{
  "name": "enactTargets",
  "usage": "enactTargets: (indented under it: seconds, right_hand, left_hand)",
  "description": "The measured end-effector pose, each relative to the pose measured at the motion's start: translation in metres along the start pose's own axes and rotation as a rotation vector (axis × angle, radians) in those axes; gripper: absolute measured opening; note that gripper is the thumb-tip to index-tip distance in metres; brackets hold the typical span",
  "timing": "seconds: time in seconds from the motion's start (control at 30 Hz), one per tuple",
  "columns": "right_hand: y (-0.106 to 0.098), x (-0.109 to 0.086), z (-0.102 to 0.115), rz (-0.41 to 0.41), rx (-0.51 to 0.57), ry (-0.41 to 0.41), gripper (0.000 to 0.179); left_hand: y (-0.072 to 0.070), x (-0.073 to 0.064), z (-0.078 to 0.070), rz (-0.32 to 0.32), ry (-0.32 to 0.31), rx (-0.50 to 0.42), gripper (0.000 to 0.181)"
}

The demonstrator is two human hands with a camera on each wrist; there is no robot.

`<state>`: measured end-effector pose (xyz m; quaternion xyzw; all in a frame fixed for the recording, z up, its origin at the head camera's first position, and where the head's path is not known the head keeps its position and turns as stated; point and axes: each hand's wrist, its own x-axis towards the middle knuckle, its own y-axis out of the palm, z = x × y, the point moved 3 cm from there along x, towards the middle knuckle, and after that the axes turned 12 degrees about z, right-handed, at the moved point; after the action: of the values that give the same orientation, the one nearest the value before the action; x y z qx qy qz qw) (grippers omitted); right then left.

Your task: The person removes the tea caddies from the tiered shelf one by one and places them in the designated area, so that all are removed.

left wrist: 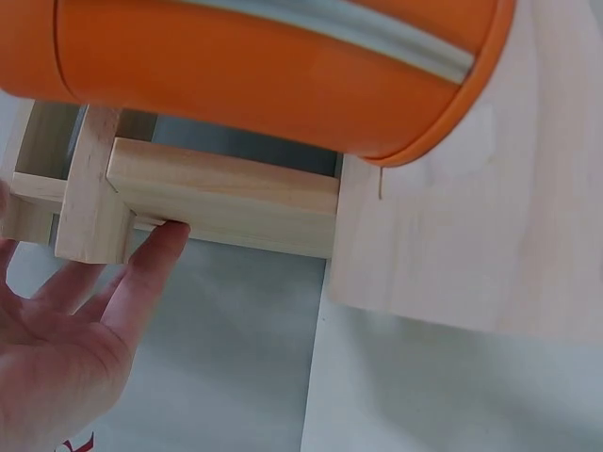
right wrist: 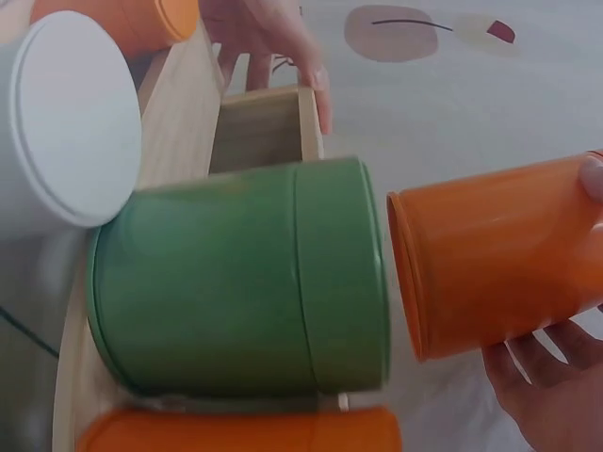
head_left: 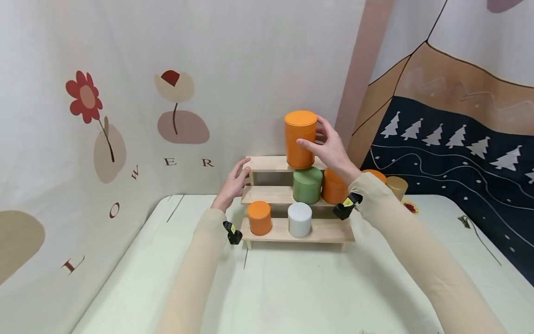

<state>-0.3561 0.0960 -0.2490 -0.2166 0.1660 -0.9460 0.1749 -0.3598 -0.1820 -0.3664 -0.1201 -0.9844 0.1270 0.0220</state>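
My right hand (head_left: 331,148) grips a tall orange canister (head_left: 300,141), thumb on its front and fingers around its right side. In the right wrist view its base looks apart from the green canister (right wrist: 236,282). Whether it touches the top shelf is hard to tell. With straight fingers, my left hand (head_left: 234,182) touches the left end of the three-step wooden rack (head_left: 267,195) near its top tier; the left wrist view shows a fingertip against the wood. On the middle tier stand the green canister and another orange canister (head_left: 333,186). A small orange canister (head_left: 259,218) and a white canister (head_left: 299,220) occupy the bottom tier.
Behind my right forearm, right of the rack, are another orange canister (head_left: 375,175) and a tan canister (head_left: 397,185). The rack stands on a pale cloth-covered table (head_left: 283,287). A printed cloth backdrop (head_left: 233,93) hangs close behind it.
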Motion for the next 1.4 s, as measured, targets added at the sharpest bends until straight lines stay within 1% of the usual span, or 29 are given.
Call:
enactTargets:
  seconds: [0.23, 0.33, 0.37, 0.47, 0.57, 0.6, 0.67, 0.87, 0.93, 1.17, 1.4]
  right_hand:
    - [-0.012, -0.007, 0.008, -0.006, -0.028, 0.005, 0.079]
    - [-0.018, -0.01, 0.009, -0.006, -0.053, 0.001, 0.078]
    - [-0.02, -0.011, 0.009, -0.006, -0.062, 0.001, 0.077]
    - [-0.027, -0.015, 0.006, -0.005, -0.095, 0.008, 0.077]
    - [-0.034, -0.017, 0.005, -0.01, -0.118, 0.021, 0.076]
    - [-0.036, -0.018, 0.005, -0.013, -0.124, 0.025, 0.076]
    - [-0.041, -0.02, 0.004, -0.025, -0.131, 0.035, 0.076]
    - [-0.05, -0.027, 0.003, -0.051, -0.145, 0.049, 0.074]
    - [-0.054, -0.029, 0.001, -0.055, -0.153, 0.049, 0.074]
    - [-0.068, -0.041, -0.005, -0.085, -0.183, 0.059, 0.074]
    - [-0.08, -0.053, -0.008, -0.102, -0.181, 0.097, 0.076]
  left_hand:
    - [-0.002, 0.002, -0.001, 0.008, -0.002, -0.025, 0.048]
    - [-0.002, 0.003, 0.0, 0.017, 0.002, -0.019, 0.049]
    - [-0.002, 0.003, -0.002, 0.024, -0.003, -0.024, 0.049]
    - [0.001, -0.006, -0.014, 0.042, -0.006, -0.03, 0.05]
    - [0.004, -0.015, -0.027, 0.049, -0.017, -0.027, 0.05]
    - [0.004, -0.017, -0.029, 0.048, -0.014, -0.02, 0.05]
    - [0.002, -0.014, -0.027, 0.045, -0.015, -0.011, 0.05]
    - [-0.004, 0.001, -0.004, 0.036, -0.017, -0.008, 0.05]
    - [-0.004, 0.002, -0.001, 0.029, -0.011, 0.003, 0.05]
    - [-0.002, 0.002, 0.001, 0.008, 0.023, 0.021, 0.049]
    - [-0.001, 0.003, 0.001, 0.003, 0.009, 0.013, 0.048]
